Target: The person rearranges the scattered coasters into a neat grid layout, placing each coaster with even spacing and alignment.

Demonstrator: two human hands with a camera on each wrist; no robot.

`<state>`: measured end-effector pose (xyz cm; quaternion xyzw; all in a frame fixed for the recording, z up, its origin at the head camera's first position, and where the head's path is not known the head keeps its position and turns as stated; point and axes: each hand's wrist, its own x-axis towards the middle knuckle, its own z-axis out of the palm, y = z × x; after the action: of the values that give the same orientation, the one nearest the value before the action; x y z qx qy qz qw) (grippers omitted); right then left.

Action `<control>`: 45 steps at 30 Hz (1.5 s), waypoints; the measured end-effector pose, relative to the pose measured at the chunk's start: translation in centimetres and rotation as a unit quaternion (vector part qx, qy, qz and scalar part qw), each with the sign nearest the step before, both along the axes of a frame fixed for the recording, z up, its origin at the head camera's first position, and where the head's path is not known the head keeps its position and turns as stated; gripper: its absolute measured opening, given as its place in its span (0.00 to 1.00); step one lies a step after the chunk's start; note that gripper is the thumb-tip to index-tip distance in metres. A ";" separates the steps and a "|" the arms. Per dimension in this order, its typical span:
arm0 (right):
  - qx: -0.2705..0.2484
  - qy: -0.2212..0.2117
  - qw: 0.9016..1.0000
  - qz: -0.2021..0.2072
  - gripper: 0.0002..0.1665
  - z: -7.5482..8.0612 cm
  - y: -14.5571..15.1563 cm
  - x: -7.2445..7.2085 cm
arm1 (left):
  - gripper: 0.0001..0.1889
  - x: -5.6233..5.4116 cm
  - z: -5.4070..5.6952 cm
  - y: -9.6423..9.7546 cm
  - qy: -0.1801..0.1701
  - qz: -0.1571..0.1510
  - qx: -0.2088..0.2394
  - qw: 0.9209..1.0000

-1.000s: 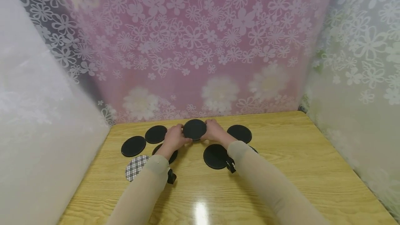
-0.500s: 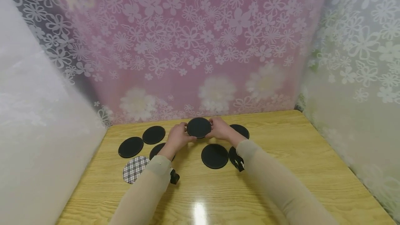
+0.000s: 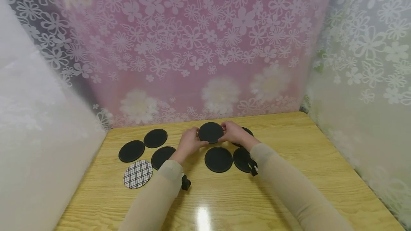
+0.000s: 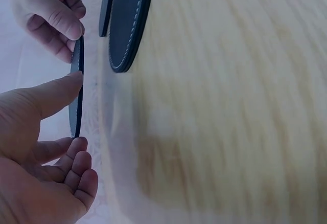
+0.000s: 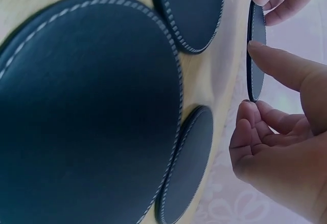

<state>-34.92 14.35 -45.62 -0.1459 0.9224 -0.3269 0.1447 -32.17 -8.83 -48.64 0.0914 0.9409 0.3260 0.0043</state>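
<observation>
Both hands hold a round black coaster (image 3: 211, 132) by its opposite edges, near the table's far side. The left hand (image 3: 189, 142) pinches its left rim between thumb and fingers, while the right hand (image 3: 235, 133) does the same on the right. In the left wrist view the stitched coaster (image 4: 76, 101) appears edge-on, raised off the table, between the left hand (image 4: 46, 152) and the right hand (image 4: 48, 17). The right wrist view also shows the coaster (image 5: 259, 63) in the right hand's (image 5: 291, 127) thumb and fingers.
On the left lie black coasters (image 3: 131, 151) and a plaid one (image 3: 138, 174). To the right are more black coasters (image 3: 218, 159), one partly behind the right hand. The wooden table (image 3: 289, 195) ends at a pink flowered curtain (image 3: 205, 45).
Both hands have carried the coaster to the right, relative to the coasters on the table. It now hangs above the right-hand group. Their grip looks the same.
</observation>
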 end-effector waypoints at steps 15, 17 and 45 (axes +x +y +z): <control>0.001 -0.015 1.000 -0.003 0.44 -2.0 1.4 -0.7 | 0.33 -0.2 -1.4 1.4 -0.005 -0.003 -0.021 1.000; 0.011 -0.008 1.000 0.000 0.43 -2.2 1.5 -0.7 | 0.33 -0.2 -1.4 1.5 -0.007 0.000 -0.026 1.000; 0.023 -0.003 0.999 0.025 0.34 -2.2 2.3 -1.3 | 0.32 -0.2 -1.2 1.7 -0.024 -0.021 -0.066 0.997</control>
<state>-36.21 16.64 -47.86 -0.1652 0.9252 -0.3025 0.1586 -32.35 -7.12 -49.82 0.1026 0.9578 0.2655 0.0397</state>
